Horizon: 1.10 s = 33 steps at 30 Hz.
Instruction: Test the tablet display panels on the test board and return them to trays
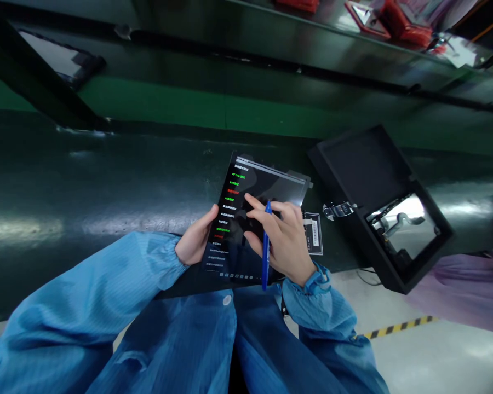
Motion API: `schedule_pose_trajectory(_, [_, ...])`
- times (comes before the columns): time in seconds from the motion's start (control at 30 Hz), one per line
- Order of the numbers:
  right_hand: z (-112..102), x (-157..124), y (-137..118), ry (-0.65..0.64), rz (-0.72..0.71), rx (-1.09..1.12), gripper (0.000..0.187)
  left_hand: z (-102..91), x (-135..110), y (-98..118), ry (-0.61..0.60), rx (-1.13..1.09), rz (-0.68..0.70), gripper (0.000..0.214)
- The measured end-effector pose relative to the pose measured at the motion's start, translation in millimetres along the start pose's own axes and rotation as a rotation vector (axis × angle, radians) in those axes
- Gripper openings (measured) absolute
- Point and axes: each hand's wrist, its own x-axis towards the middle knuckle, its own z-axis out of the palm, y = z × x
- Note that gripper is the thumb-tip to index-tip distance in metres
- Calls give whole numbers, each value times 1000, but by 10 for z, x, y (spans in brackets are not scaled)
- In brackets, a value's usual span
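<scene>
Tablet (237, 227), just one, sits over the counter's (107, 186) near edge, long axis running toward the far side, top leaning right; left hand (197, 235) clamps its left edge, right hand (290, 243) grips one blue pen (266, 249).

Blue work smock (176, 342), faint fine stripes; front edge (232, 323) carrying round whitish button (227, 300). Left sleeve (107, 279) and right sleeve (326, 312) long, loose, wrinkled, lighter blue, gathered at ruffled, elastic-looking cuffs (176, 254). Left hand (195, 238) and right hand (286, 241) bare.
</scene>
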Motion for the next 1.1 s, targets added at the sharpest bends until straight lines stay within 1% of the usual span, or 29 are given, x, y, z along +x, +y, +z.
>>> schedule_pose_trajectory(0.07, [-26,-11,10,23,6,6,15,-29,12,-8,-34,4,-1,45])
schedule_pose_trajectory(0.13, [-68,-22,45,97,44,29,17,-49,23,-13,-62,10,-1,46])
schedule_pose_trajectory(0.17, [-91,-25,80,147,85,39,17,-51,27,-14,-60,14,0,47])
schedule_pose_trajectory(0.2, [-111,-26,130,207,142,41,17,-48,28,-13,-43,18,2,47])
schedule_pose_trajectory(0.27, [-142,-23,276,332,291,20,19,-23,24,-7,34,25,-3,45])
schedule_pose_trajectory(0.3, [-155,-20,370,378,367,-3,21,-2,19,-3,83,25,-7,44])
schedule_pose_trajectory(0.33, [-167,-18,470,397,431,-26,22,25,13,0,132,21,-11,44])
schedule_pose_trajectory(0.37, [-180,-17,572,380,477,-40,24,56,6,3,180,15,-11,43])
schedule_pose_trajectory(0.4, [-197,-18,667,333,506,-36,24,90,-2,5,227,9,-8,43])
schedule_pose_trajectory(0.47, [-235,-26,817,190,537,26,23,160,-19,7,319,2,4,45])
schedule_pose_trajectory(0.53, [-269,-42,893,80,554,104,33,219,-36,9,366,-5,-3,47])
schedule_pose_trajectory(0.6, [-290,-62,900,47,537,99,41,254,-46,15,372,-10,-30,48])
schedule_pose_trajectory(0.63, [-298,-72,882,47,508,48,41,259,-48,19,366,-9,-46,49])
schedule_pose_trajectory(0.7, [-328,-89,815,52,424,-126,38,251,-44,26,348,1,-56,49])
schedule_pose_trajectory(0.77, [-397,-97,715,37,337,-284,34,228,-36,30,319,9,-39,49])
schedule_pose_trajectory(0.8, [-446,-93,657,31,298,-317,33,217,-32,29,312,15,-24,49])
schedule_pose_trajectory(0.83, [-501,-80,596,27,261,-303,31,206,-29,25,318,23,-10,49])
schedule_pose_trajectory(0.9, [-600,-17,478,20,195,-158,28,195,-26,10,347,56,11,49])
schedule_pose_trajectory(0.97, [-642,112,380,12,138,67,26,199,-28,-13,354,98,28,50])
schedule_pose_trajectory(1.03, [-604,299,322,12,94,301,27,214,-37,-37,340,134,24,50])
schedule_pose_trajectory(1.1, [-513,499,326,33,107,488,28,227,-49,-56,323,158,-22,47])
